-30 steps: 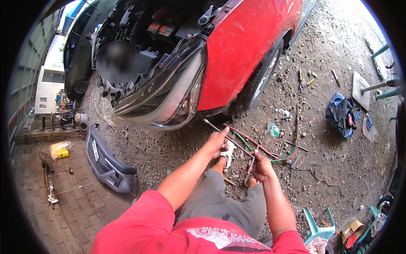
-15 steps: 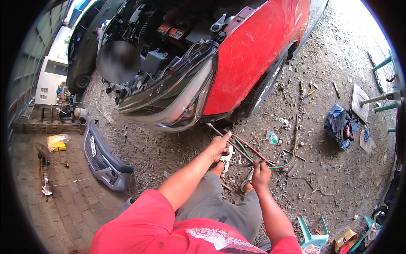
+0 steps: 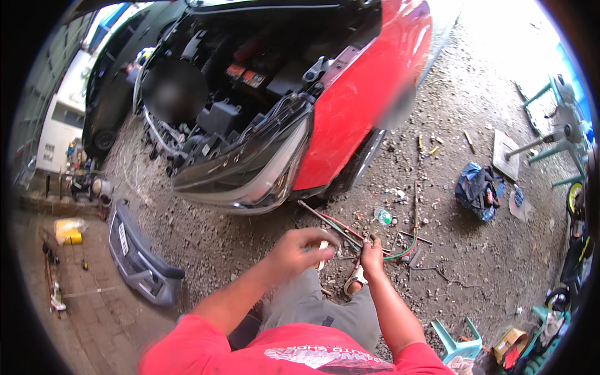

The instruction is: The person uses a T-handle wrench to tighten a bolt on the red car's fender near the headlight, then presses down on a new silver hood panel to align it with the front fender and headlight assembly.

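My right hand [image 3: 372, 255] is closed around the near end of a long thin metal rod [image 3: 330, 221]. The rod slants away to the left, its far end close to the ground below the red car's front corner. My left hand [image 3: 299, 251] is off the rod, raised to its left. It is slightly blurred, with fingers loosely curved, thumb apart and nothing visible in it. A red hose [image 3: 342, 225] and a green hose [image 3: 403, 252] run along the ground by the rod. Above stands the red fender [image 3: 350, 119] with its headlight [image 3: 250, 181].
A detached grey bumper [image 3: 145, 262] lies at left. On the gravel at right are a clear bottle [image 3: 383, 217], hand tools [image 3: 431, 151], a blue bag [image 3: 476, 192] and a fan base [image 3: 505, 157]. A teal stool [image 3: 459, 342] is at lower right. The engine bay [image 3: 250, 81] is uncovered.
My left hand has let go of the rod and moved back and left. My right hand still grips the rod, slightly further left in view. The whole view has shifted a little.
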The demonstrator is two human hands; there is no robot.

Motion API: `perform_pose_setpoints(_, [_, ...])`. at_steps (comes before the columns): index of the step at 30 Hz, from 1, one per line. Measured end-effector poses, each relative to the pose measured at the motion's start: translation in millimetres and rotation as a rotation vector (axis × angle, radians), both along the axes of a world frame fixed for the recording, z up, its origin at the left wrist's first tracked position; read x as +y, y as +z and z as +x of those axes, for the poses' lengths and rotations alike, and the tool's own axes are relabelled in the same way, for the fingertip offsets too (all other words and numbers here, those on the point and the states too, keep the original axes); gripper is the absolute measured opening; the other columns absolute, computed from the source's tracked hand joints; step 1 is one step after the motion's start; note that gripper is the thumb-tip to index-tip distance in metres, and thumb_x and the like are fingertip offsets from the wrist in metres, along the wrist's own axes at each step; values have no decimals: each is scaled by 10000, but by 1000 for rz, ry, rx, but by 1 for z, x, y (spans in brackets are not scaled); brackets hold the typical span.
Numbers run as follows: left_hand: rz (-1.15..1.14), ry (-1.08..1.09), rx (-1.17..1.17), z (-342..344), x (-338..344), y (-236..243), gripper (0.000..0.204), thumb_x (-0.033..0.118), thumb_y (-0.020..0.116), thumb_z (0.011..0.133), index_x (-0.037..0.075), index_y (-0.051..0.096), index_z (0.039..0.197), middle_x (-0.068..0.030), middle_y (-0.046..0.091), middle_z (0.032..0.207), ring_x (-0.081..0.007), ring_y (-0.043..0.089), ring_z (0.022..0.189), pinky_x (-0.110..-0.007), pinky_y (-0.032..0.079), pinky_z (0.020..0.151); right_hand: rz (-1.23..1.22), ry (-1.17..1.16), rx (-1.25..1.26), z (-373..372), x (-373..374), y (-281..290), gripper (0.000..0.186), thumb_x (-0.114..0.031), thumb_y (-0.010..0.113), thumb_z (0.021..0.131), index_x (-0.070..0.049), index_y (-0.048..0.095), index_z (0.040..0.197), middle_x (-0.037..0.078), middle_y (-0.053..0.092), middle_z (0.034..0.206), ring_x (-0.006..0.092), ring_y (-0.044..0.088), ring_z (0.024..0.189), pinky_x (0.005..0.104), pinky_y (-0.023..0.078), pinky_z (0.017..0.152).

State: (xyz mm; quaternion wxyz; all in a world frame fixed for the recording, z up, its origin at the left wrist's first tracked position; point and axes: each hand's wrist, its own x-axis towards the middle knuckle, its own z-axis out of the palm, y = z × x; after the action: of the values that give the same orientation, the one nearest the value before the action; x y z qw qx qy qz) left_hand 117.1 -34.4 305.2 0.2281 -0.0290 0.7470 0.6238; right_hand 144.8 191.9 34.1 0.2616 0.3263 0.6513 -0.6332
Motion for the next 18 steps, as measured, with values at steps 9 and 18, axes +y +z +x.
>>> perform_pose_setpoints(9, [1186,-570,595,-2,0,166,82,76,660,963,33,727,977,-24,479,617,-161,430,502,-339,343,476,350,387,625,46,31,-15,500,-67,596,969,29,515,1453,227,681,1285,305,715,1123,370,571,963])
perform_pose_setpoints(18, [1148,-552,607,2,-6,171,118,42,646,944,23,751,892,11,442,585,-119,354,444,-306,254,428,574,413,656,33,11,9,469,-230,726,929,10,613,1317,239,664,1237,435,606,1182,497,479,1041])
